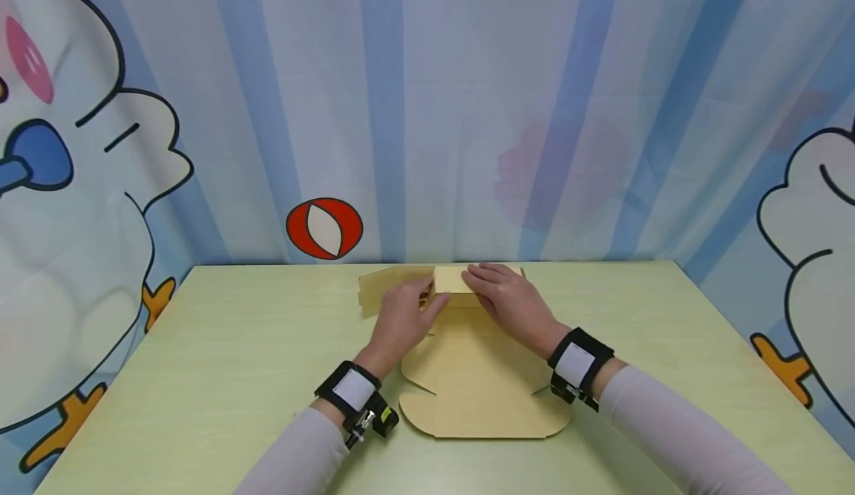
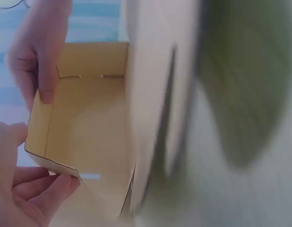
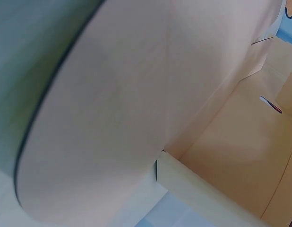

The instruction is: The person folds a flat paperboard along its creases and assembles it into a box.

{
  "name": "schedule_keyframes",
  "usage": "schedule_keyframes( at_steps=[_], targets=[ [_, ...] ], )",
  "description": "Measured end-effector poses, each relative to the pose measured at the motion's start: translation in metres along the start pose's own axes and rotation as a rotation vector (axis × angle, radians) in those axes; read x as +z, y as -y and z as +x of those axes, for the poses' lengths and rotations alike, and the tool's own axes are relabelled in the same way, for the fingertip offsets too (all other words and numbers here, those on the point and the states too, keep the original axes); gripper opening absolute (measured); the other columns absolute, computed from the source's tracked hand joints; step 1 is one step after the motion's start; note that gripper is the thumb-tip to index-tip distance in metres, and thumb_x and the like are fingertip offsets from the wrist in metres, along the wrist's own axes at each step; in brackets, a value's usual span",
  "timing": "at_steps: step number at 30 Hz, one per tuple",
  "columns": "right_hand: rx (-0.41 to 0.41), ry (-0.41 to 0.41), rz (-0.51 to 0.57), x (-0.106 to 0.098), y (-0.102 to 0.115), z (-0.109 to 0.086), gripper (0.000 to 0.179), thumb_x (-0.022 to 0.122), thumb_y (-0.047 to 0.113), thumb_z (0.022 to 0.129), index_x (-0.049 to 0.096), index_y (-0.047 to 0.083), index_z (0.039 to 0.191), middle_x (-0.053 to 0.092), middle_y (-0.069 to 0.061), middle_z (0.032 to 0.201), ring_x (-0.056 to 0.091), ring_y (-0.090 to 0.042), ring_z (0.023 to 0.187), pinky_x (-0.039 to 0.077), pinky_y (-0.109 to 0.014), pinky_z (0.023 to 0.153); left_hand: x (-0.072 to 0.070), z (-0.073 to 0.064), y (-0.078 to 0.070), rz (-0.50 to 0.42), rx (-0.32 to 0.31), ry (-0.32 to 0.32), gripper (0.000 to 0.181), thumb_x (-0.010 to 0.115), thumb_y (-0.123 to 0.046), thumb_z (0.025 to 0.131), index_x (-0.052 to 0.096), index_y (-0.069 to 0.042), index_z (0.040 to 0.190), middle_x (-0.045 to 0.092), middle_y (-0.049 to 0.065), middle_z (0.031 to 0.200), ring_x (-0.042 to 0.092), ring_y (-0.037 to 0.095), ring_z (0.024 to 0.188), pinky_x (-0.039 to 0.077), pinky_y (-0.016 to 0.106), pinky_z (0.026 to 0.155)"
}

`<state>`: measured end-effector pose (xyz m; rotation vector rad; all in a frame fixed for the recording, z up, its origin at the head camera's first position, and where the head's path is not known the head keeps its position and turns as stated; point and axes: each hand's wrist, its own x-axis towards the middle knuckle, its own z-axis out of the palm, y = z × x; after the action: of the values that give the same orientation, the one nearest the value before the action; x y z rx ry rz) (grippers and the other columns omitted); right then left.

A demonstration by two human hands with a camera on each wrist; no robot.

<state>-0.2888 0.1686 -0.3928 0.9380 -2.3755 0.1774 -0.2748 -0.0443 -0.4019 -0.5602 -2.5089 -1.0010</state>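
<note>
A partly folded tan cardboard box (image 1: 451,280) stands toward the far side of the table, its long lid panel (image 1: 484,413) lying toward me with rounded corners and slits. My left hand (image 1: 404,318) pinches the flap at the box's left end; in the left wrist view its fingers and thumb hold that flap's edge (image 2: 54,165). Over the far wall, my right hand (image 1: 513,303) grips with the thumb inside, as the left wrist view shows. A side panel (image 1: 389,287) sticks out to the left. The right wrist view shows the box's inside (image 3: 236,142) with a slot (image 3: 271,105).
The pale yellow-green table (image 1: 267,376) runs back to a striped blue cloth backdrop (image 1: 454,109) with cartoon figures. A red and white ball (image 1: 324,228) is printed on it, close above the table's far edge.
</note>
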Motion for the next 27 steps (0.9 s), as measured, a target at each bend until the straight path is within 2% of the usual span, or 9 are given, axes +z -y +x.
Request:
schedule_keyframes(
  at_steps=[3, 8, 11, 15, 18, 22, 27],
  targets=[
    [0.006, 0.003, 0.005, 0.000, 0.001, 0.000, 0.043, 0.073, 0.007, 0.087, 0.066, 0.008, 0.130, 0.067, -0.012, 0.130, 0.063, -0.030, 0.122, 0.054, -0.042, 0.099, 0.004, 0.000, -0.001, -0.134, -0.101, 0.000, 0.036, 0.064, -0.030, 0.096, 0.070, -0.005, 0.122, 0.076, 0.012, 0.106, 0.074, 0.023, 0.093, 0.061, 0.034, 0.079],
    [0.009, 0.009, 0.014, 0.000, 0.002, -0.001, 0.043, 0.072, 0.006, 0.088, 0.065, 0.008, 0.130, 0.067, -0.013, 0.130, 0.062, -0.031, 0.123, 0.053, -0.043, 0.100, 0.008, 0.002, -0.002, -0.324, -0.264, -0.002, 0.037, 0.064, -0.030, 0.097, 0.070, -0.002, 0.122, 0.074, 0.015, 0.112, 0.072, 0.028, 0.100, 0.060, 0.040, 0.084],
    [0.007, 0.009, 0.012, -0.001, 0.003, 0.000, 0.043, 0.072, 0.006, 0.088, 0.065, 0.007, 0.130, 0.067, -0.013, 0.131, 0.062, -0.030, 0.123, 0.053, -0.043, 0.100, 0.009, 0.004, -0.003, -0.495, -0.382, 0.028, 0.039, 0.064, -0.026, 0.097, 0.067, 0.000, 0.125, 0.073, 0.018, 0.114, 0.071, 0.031, 0.104, 0.060, 0.039, 0.087],
    [0.009, 0.000, 0.008, -0.001, 0.003, 0.001, 0.043, 0.072, 0.006, 0.088, 0.065, 0.008, 0.130, 0.067, -0.013, 0.130, 0.062, -0.030, 0.123, 0.053, -0.042, 0.100, 0.010, 0.009, -0.005, -0.771, -0.551, 0.066, 0.040, 0.062, -0.021, 0.098, 0.062, 0.004, 0.130, 0.066, 0.023, 0.125, 0.067, 0.035, 0.114, 0.057, 0.036, 0.093],
    [0.008, -0.009, 0.011, 0.000, 0.003, 0.001, 0.043, 0.073, 0.006, 0.087, 0.066, 0.008, 0.129, 0.067, -0.012, 0.130, 0.062, -0.030, 0.123, 0.053, -0.042, 0.100, 0.010, 0.011, -0.006, -0.917, -0.651, 0.073, 0.039, 0.060, -0.018, 0.099, 0.061, 0.006, 0.130, 0.060, 0.026, 0.130, 0.064, 0.036, 0.118, 0.056, 0.034, 0.095],
    [0.008, -0.012, 0.015, 0.001, 0.003, 0.001, 0.042, 0.073, 0.006, 0.087, 0.066, 0.008, 0.129, 0.067, -0.012, 0.130, 0.062, -0.030, 0.123, 0.053, -0.042, 0.100, 0.009, 0.013, -0.009, -1.023, -0.735, 0.072, 0.037, 0.059, -0.015, 0.099, 0.061, 0.005, 0.129, 0.060, 0.025, 0.129, 0.066, 0.031, 0.115, 0.056, 0.030, 0.094],
    [0.020, -0.007, 0.019, 0.001, 0.003, 0.000, 0.042, 0.072, 0.005, 0.088, 0.066, 0.008, 0.129, 0.067, -0.012, 0.130, 0.062, -0.029, 0.124, 0.053, -0.042, 0.100, 0.008, 0.013, -0.010, -1.083, -0.770, 0.083, 0.037, 0.058, -0.015, 0.099, 0.060, 0.005, 0.131, 0.063, 0.023, 0.128, 0.068, 0.024, 0.110, 0.056, 0.027, 0.091]
  ],
)
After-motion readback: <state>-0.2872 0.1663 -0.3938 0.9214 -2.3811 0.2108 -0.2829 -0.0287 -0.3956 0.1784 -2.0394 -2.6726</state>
